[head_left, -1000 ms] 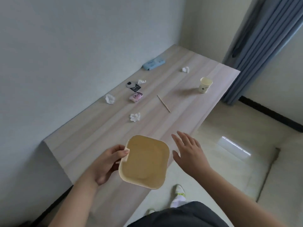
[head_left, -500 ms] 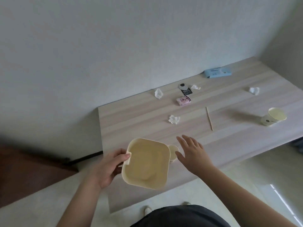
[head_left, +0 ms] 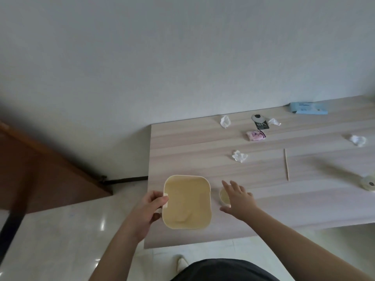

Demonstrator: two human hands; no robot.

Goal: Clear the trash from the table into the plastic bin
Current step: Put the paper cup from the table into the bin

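Two hands are at work near the close end of the table point(head_left: 182, 142). Our right hand point(head_left: 239, 199) has its fingers point(head_left: 229, 185) spread and nearly straight, holding nothing; they lie over a small paper cup point(head_left: 223, 196), which shows just under the fingertips and palm edge, and we cannot tell whether they touch it yet. Our left hand point(head_left: 150, 209) grips the plastic bin point(head_left: 186, 201) by its left rim, thumb hooked over the edge and fingers curled beneath. The bin sits directly left of the small cup, its cream inside showing no trash.

We judge this to be the first pickup: the bin is brought close and the cup is about to be taken. The next move calls for closing the right fingers round the cup and carrying it sideways over the bin's rim.

Farther out lie crumpled tissues point(head_left: 239, 156), a wooden stick point(head_left: 286, 164), a pink wrapper point(head_left: 256, 135), a black tag point(head_left: 261, 125), a blue packet point(head_left: 308, 108), and, blurred at the right edge, a second cup point(head_left: 368, 182).
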